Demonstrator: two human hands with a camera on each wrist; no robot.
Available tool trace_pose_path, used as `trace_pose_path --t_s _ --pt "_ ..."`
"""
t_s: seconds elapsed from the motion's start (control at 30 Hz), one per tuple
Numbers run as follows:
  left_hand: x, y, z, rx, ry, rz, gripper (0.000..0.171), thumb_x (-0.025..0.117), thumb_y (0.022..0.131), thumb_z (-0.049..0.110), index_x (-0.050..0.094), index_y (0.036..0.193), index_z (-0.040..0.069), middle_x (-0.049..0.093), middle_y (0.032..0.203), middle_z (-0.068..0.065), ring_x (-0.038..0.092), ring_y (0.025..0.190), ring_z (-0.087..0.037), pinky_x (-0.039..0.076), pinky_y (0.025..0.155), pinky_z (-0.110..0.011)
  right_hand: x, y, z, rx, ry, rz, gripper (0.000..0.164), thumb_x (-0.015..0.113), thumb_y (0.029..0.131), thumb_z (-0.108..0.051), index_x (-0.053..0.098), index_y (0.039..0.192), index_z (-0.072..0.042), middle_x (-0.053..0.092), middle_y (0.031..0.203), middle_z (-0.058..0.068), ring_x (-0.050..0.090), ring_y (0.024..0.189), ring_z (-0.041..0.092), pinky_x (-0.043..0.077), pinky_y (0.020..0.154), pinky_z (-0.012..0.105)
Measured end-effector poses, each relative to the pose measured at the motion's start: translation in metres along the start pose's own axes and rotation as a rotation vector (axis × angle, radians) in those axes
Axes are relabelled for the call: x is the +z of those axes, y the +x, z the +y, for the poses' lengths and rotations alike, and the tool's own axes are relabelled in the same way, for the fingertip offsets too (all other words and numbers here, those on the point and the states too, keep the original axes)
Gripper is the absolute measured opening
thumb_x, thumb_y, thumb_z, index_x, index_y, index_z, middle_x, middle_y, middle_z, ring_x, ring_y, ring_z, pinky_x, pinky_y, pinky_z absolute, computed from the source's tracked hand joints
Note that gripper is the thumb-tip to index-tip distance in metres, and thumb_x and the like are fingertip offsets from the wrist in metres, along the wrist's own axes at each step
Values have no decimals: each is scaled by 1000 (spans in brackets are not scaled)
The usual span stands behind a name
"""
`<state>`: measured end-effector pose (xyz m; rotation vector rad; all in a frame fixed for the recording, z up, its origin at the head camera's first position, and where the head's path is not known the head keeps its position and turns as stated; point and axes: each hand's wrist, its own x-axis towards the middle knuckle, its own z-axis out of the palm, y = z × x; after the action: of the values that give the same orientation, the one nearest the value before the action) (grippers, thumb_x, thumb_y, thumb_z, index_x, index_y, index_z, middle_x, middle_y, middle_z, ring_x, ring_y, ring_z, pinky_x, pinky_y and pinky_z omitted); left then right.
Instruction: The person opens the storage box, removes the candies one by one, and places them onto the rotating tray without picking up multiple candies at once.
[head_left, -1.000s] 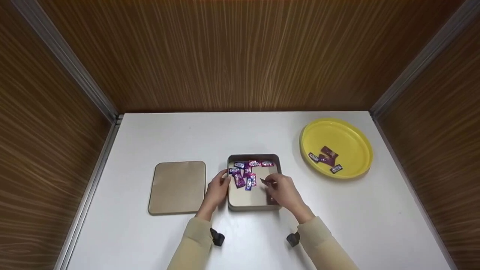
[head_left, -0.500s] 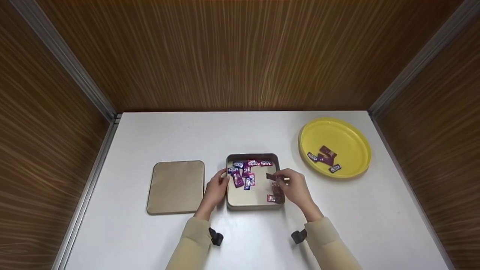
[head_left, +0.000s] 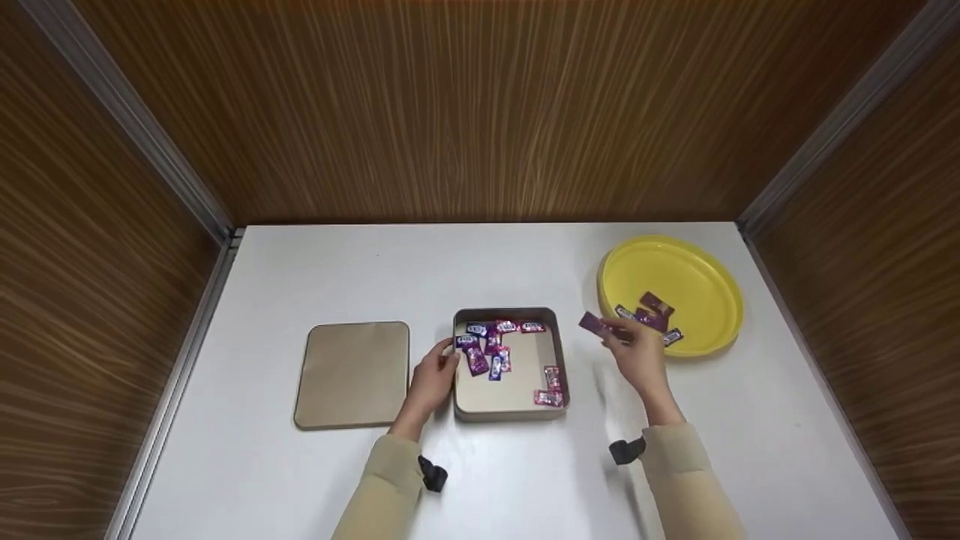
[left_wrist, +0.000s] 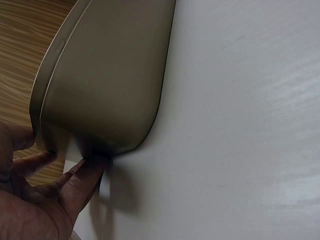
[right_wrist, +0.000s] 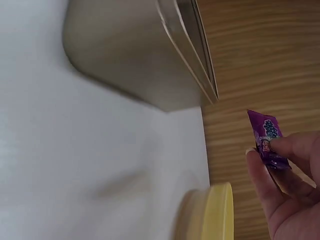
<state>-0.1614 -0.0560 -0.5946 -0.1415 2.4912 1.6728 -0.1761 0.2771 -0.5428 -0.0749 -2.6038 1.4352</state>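
My right hand (head_left: 637, 356) pinches a purple-wrapped candy (head_left: 594, 324) between thumb and fingers, in the air between the tin and the yellow plate. In the right wrist view, grapes are printed on this candy (right_wrist: 267, 137). My left hand (head_left: 433, 381) touches the outside of the left wall of an open square tin (head_left: 512, 415). In the left wrist view its fingers (left_wrist: 82, 185) lie against the tin's wall near a corner. Several purple, blue and pink candies (head_left: 477, 360) lie inside the tin, mostly upper left. Two pink candies (head_left: 548, 397) sit in its lower right corner.
A yellow round plate (head_left: 697, 270) at the right holds several candies (head_left: 657, 303), partly hidden by my right hand. A flat beige square lid (head_left: 355, 375) lies left of the tin on the white table (head_left: 315, 270). Wood-grain panels (head_left: 480, 112) enclose the back and sides.
My right hand has lifted out of the tin and moved right towards the yellow plate with the purple candy, uncovering two pink candies. My left hand stays at the tin.
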Motion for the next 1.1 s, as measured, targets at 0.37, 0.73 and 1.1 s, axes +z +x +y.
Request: trace_pose_path --t_s 0.37,0.73,1.1 --pt "3 1 2 -59 -8 -28 45 50 103 22 46 145 7 64 106 -12 60 97 -24 46 92 -45 -45 26 13 223 -65 155 26 65 93 -10 70 117 0 67 110 19 61 91 20 49 65 14" --pt "4 0 2 -27 1 -14 44 51 102 20 48 143 5 65 102 -11 60 93 -23 47 88 -45 -61 47 37 328 -83 169 29 61 96 -12 66 119 5 64 111 23 69 79 29 58 59 28" --pt "2 0 3 -23 0 -22 44 50 103 20 47 144 3 65 106 -15 60 96 -25 46 91 -46 -68 50 49 391 -214 239 27 61 95 -11 69 114 6 66 106 21 61 82 23 46 57 19"
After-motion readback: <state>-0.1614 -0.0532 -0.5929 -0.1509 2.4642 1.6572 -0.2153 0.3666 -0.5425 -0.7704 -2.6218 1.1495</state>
